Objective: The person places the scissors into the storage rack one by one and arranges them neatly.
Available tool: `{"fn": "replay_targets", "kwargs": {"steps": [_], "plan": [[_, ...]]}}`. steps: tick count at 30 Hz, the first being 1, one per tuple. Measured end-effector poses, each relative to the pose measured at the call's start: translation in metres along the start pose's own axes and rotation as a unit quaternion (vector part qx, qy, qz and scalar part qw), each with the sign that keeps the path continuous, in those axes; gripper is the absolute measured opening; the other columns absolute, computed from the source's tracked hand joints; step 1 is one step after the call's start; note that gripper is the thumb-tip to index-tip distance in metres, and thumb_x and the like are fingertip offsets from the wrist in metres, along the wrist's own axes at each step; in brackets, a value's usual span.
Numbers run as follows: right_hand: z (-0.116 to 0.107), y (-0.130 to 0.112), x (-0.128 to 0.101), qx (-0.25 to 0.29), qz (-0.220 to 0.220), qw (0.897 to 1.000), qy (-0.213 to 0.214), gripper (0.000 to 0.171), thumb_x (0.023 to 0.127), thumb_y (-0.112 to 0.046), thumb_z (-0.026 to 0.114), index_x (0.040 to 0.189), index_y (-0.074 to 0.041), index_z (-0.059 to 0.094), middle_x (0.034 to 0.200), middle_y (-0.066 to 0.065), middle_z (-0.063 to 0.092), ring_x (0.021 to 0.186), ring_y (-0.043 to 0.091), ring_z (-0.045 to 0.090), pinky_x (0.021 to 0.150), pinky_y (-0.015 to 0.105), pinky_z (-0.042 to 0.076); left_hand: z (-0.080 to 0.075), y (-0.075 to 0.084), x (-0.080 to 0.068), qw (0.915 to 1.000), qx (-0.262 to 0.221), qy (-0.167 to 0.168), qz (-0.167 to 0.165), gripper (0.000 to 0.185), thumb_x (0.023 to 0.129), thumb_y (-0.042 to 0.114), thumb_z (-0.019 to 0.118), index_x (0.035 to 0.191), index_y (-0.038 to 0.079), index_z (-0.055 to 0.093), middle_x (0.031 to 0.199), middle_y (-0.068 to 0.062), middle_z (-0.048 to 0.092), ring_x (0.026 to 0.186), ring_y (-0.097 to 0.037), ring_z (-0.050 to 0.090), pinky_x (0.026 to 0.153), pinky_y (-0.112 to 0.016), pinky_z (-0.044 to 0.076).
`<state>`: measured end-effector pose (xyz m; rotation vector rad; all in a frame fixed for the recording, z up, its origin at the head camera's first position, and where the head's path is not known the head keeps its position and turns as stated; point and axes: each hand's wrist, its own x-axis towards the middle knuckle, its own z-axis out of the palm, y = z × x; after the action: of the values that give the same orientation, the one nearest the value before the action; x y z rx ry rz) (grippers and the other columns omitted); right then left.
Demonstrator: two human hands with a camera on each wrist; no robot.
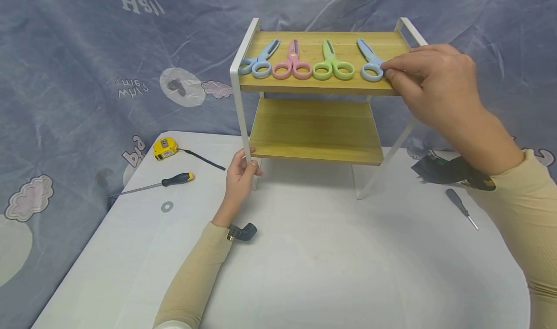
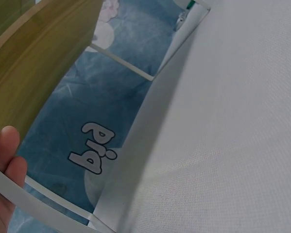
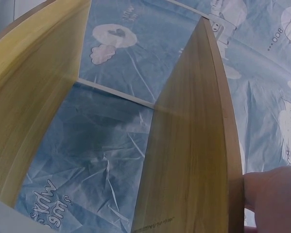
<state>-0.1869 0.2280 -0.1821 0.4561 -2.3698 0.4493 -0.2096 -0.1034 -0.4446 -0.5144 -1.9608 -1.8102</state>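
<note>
At the left lay a yellow tape measure [image 1: 165, 148] and a screwdriver [image 1: 171, 180]. The left hand [image 1: 241, 171] gripped the white front leg [image 1: 241, 111] of the two-tier wooden shelf rack [image 1: 317, 135], steadying it on the table [image 1: 304, 261]. Three scissors already lay arranged on the top shelf: blue [image 1: 260, 60], pink [image 1: 292, 63], green [image 1: 332, 64]. The right hand [image 1: 428, 84] pinched the handle of the fourth, blue scissors [image 1: 370, 60], apparently the last still being positioned.

Tape measure [image 1: 165, 148], 2 screwdrivers [image 1: 176, 179], washer [image 1: 167, 206].
</note>
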Motion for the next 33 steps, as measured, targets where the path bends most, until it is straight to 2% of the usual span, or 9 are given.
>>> {"fn": "replay_targets", "kwargs": {"steps": [4, 12, 19, 24, 29, 33], "plan": [[-0.0008, 0.0001, -0.0002, 0.000, -0.003, 1.000, -0.004, 0.017, 0.095, -0.013, 0.069, 0.107, -0.008, 0.080, 0.109, 0.019, 0.077, 0.109, 0.044, 0.064, 0.085, 0.062, 0.042, 0.0004, -0.0003, 0.0000, 1.0000, -0.005, -0.001, 0.000, 0.035, 0.100, -0.006, 0.049, 0.135, -0.005, 0.051, 0.073, -0.019, 0.062, 0.068, 0.000, 0.064, 0.072, -0.027, 0.061], [-0.0001, 0.0005, -0.0009, 0.004, -0.012, 1.000, 0.003, 0.016, 0.094, -0.013, 0.070, 0.106, -0.008, 0.080, 0.110, 0.018, 0.077, 0.109, 0.043, 0.066, 0.084, 0.062, 0.043, 0.0006, -0.0004, -0.0009, 0.9999, -0.002, -0.001, -0.014, 0.037, 0.101, -0.007, 0.049, 0.138, -0.005, 0.049, 0.076, -0.030, 0.060, 0.068, 0.000, 0.063, 0.072, -0.018, 0.058], [-0.0006, 0.0000, -0.0010, 0.005, -0.008, 1.000, 0.000, 0.016, 0.095, -0.013, 0.070, 0.107, -0.009, 0.080, 0.111, 0.017, 0.077, 0.110, 0.043, 0.065, 0.085, 0.062, 0.043, 0.0006, 0.0010, -0.0008, 0.9999, 0.003, 0.001, -0.017, 0.037, 0.101, -0.007, 0.049, 0.137, -0.004, 0.051, 0.075, -0.022, 0.062, 0.068, -0.001, 0.064, 0.072, -0.022, 0.059], [-0.0031, 0.0012, -0.0010, 0.002, -0.018, 1.000, -0.013, 0.018, 0.095, -0.015, 0.069, 0.109, -0.010, 0.080, 0.114, 0.017, 0.076, 0.113, 0.044, 0.064, 0.090, 0.062, 0.045, 0.0013, 0.0021, -0.0007, 1.0000, -0.001, -0.001, -0.009, 0.036, 0.101, -0.006, 0.049, 0.137, -0.003, 0.051, 0.076, -0.024, 0.062, 0.069, -0.001, 0.064, 0.072, -0.022, 0.059], [-0.0069, 0.0039, -0.0008, -0.008, -0.038, 0.998, -0.042, 0.026, 0.099, -0.012, 0.058, 0.115, -0.012, 0.078, 0.116, 0.016, 0.076, 0.113, 0.047, 0.063, 0.092, 0.062, 0.045, 0.0017, 0.0031, -0.0009, 0.9999, -0.002, -0.001, -0.010, 0.036, 0.101, -0.005, 0.049, 0.136, -0.003, 0.051, 0.076, -0.022, 0.062, 0.069, -0.001, 0.064, 0.072, -0.023, 0.059], [-0.0089, 0.0054, -0.0002, -0.014, -0.045, 0.997, -0.061, 0.035, 0.101, -0.009, 0.047, 0.119, -0.014, 0.076, 0.117, 0.015, 0.075, 0.113, 0.047, 0.062, 0.089, 0.063, 0.044, 0.0017, 0.0027, -0.0012, 0.9999, -0.006, -0.001, -0.010, 0.036, 0.100, -0.006, 0.049, 0.137, -0.003, 0.050, 0.076, -0.027, 0.060, 0.069, -0.001, 0.064, 0.072, -0.022, 0.059]]}}
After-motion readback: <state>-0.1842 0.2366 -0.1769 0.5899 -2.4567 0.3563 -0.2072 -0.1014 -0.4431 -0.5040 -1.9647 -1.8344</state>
